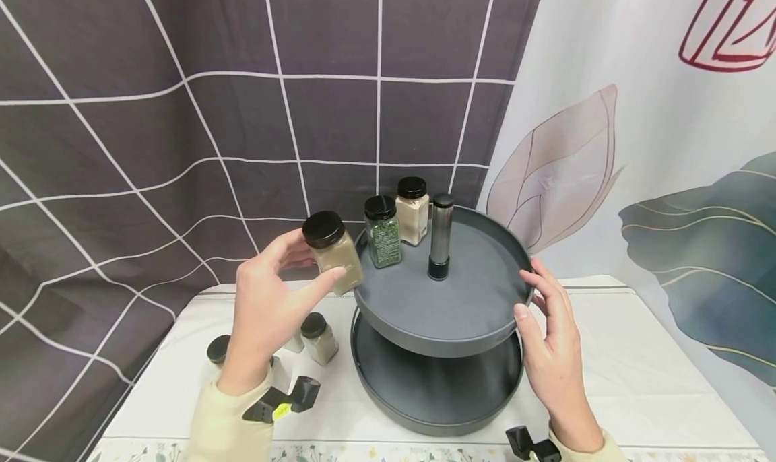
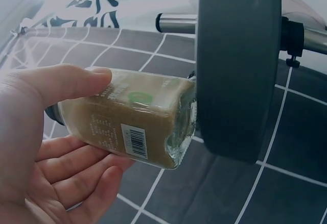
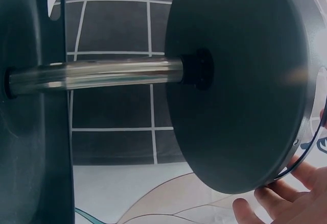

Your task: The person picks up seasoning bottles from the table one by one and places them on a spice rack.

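My left hand (image 1: pixel 273 300) grips a square glass spice jar (image 1: pixel 341 263) with a black lid and tan powder inside. The jar is tilted at the left rim of the upper tier (image 1: pixel 479 314) of a dark grey two-tier turntable rack. In the left wrist view a barcode shows on the spice jar (image 2: pixel 133 127), its base close by the tier's side wall. My right hand (image 1: pixel 553 341) touches the upper tier's right rim with its fingertips and thumb. A jar of green herbs (image 1: pixel 384 243) and a jar of pale powder (image 1: pixel 413 216) stand on that tier, left of the metal post (image 1: pixel 441 236).
The lower tier (image 1: pixel 436 415) sits on a white-covered table (image 1: pixel 630 368). Several more jars stand left of it, among them a small black-lidded jar (image 1: pixel 321 344), partly behind my left arm. A dark grid curtain (image 1: pixel 327 118) hangs close behind the rack.
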Motion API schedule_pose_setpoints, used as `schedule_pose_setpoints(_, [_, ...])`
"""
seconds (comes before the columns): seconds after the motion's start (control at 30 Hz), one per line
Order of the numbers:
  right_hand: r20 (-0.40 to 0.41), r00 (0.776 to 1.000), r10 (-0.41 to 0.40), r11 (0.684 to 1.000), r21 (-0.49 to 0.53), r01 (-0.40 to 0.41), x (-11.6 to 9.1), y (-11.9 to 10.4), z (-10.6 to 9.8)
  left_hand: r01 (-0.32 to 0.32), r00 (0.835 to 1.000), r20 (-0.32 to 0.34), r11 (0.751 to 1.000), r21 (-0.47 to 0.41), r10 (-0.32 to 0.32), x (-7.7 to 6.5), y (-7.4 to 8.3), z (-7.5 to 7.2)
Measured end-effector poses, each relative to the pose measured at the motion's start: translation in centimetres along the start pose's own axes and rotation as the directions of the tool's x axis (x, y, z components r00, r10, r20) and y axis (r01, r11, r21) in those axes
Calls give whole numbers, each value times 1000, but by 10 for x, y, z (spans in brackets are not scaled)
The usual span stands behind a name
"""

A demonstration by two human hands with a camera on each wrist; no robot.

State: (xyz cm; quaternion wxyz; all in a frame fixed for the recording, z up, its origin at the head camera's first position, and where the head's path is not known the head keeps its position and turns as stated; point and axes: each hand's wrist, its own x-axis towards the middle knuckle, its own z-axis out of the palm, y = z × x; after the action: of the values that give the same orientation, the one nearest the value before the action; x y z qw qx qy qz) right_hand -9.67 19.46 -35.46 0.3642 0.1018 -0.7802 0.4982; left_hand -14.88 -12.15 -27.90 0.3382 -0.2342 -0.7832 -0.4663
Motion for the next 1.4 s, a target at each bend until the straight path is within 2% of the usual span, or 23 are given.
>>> schedule_pose_setpoints(0.17, [6, 1000, 3, 1000, -5, -3, 0, 7, -1, 9, 1000, 11, 1000, -26, -9, 4, -1, 9])
schedule_pose_setpoints(0.47, [0, 1000, 3, 1000, -12, -3, 0, 5, 0, 0, 1000, 28, 999, -35, 1, 9, 0, 22])
schedule_pose_setpoints(0.93, [-5, 1000, -26, 1000, -2, 26, 1, 5, 1, 11, 996, 89, 998, -56, -7, 8, -1, 43])
schedule_pose_setpoints(1.4, [17, 1000, 21, 1000, -5, -21, -1, 8, 0, 64, 993, 92, 997, 40, -67, 3, -5, 54])
